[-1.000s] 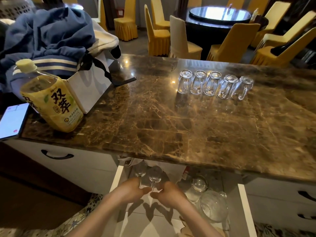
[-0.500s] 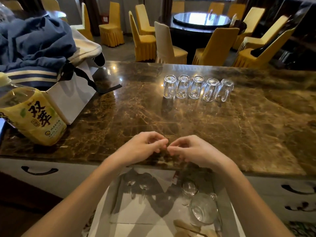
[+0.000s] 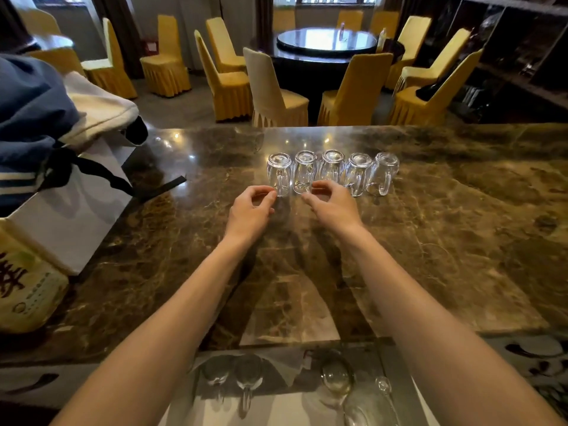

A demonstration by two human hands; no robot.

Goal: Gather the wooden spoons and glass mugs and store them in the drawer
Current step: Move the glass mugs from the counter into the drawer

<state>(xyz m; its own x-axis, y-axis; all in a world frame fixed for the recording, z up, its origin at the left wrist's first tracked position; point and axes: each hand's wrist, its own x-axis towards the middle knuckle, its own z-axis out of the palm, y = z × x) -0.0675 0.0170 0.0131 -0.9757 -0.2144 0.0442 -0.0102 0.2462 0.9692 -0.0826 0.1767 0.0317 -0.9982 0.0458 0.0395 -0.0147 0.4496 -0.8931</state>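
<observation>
Mugs point(image 3: 332, 173): five, upside down, side by side in a row toward far edge of bench point(image 3: 445, 247), handles facing near side. None lifted yet. Left hand point(image 3: 250, 210) at leftmost mug point(image 3: 279, 175), thumb and forefinger drawn close by its handle; cannot tell whether grip already pinched on it or just short. Right hand point(image 3: 333, 204) at second mug point(image 3: 304, 176), grip apart, fingers curved toward its lower rim, holding nothing. Below near edge of bench, drawer point(image 3: 285, 412) pulled out, several pieces of glassware point(image 3: 246, 378) already lying inside. No wooden spoons to be seen on bench; whether any in drawer, cannot tell. By judgement, partly done: some glass stored, all five mugs left to carry down.
</observation>
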